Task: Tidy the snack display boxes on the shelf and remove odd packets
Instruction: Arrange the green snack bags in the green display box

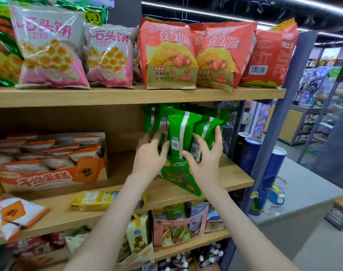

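Observation:
A green display box (183, 178) stands on the middle shelf (233, 177), filled with upright green snack packets (181, 132). My left hand (150, 156) reaches into the left side of the bunch, its fingers spread among the packets. My right hand (206, 153) holds the right side, thumb on the front and fingers round the outer packet. To the left an orange and white cake box (51, 178) holds several small wrapped cakes. A loose yellow packet (94, 200) lies flat at the shelf's front edge, and a white and orange packet (12, 216) lies at the far left.
The top shelf (127, 95) carries pink cracker bags (51, 49) and red crisp bags (166, 55). Below, a pink display box (178, 229) and a yellow-beige box (137, 239) hold mixed packets. Blue tubes (272, 173) stand beside the shelf's grey post; an aisle lies to the right.

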Tool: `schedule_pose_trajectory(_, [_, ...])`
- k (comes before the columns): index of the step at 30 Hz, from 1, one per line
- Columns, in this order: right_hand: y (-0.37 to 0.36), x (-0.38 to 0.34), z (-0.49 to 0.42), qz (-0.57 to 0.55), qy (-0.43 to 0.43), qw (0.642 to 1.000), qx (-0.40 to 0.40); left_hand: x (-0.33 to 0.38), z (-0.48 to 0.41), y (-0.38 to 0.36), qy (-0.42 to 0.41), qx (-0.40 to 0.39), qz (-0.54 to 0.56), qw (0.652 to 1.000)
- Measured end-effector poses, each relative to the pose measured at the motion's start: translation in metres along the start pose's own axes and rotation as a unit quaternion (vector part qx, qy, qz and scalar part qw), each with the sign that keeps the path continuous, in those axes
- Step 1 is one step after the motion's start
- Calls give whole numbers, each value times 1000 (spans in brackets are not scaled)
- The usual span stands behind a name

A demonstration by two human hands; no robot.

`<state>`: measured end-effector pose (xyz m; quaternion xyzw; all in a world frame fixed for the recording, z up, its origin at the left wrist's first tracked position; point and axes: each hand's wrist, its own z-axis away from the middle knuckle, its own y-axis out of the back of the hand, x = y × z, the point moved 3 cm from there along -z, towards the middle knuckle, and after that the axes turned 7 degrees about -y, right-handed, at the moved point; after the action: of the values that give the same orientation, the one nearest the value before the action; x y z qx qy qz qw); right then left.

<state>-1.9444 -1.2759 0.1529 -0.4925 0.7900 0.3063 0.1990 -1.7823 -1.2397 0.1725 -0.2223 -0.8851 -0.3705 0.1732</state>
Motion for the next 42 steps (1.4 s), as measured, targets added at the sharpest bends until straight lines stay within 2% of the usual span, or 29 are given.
schedule_pose_trajectory(2, [0, 6, 5, 18, 18, 1000, -14, 23, 17, 3, -9, 55, 56, 997])
schedule_pose_trajectory(4, [1, 10, 9, 16, 12, 1000, -22, 38, 25, -1, 16, 51, 86, 995])
schedule_pose_trajectory(9, [2, 9, 12, -1, -24, 999, -40, 36, 14, -14, 78, -36, -61, 994])
schedule_pose_trajectory(12, [4, 13, 8, -30, -66, 996, -56, 38, 8, -15, 81, -39, -82, 993])
schedule_pose_trajectory(17, [1, 17, 7, -54, -79, 994, -55, 38, 1, -10, 85, 39, 13, 995])
schedule_pose_trajectory(23, [-1, 16, 9, -65, -58, 995, -52, 39, 19, -1, 23, 153, 124, 980])
schedule_pose_trajectory(27, [-1, 17, 10, -68, -47, 995, -56, 30, 25, 1, 34, 206, 219, 953])
schedule_pose_trajectory(31, [-1, 22, 9, -62, -47, 995, -60, 29, 20, 23, 46, 313, 383, 868])
schedule_pose_trajectory(33, [-2, 23, 8, -55, -45, 996, -62, 24, 17, 33, 42, 310, 403, 860])
schedule_pose_trajectory(42, [0, 21, 14, -31, -44, 997, -50, 8, 61, 35, 80, 193, 400, 892])
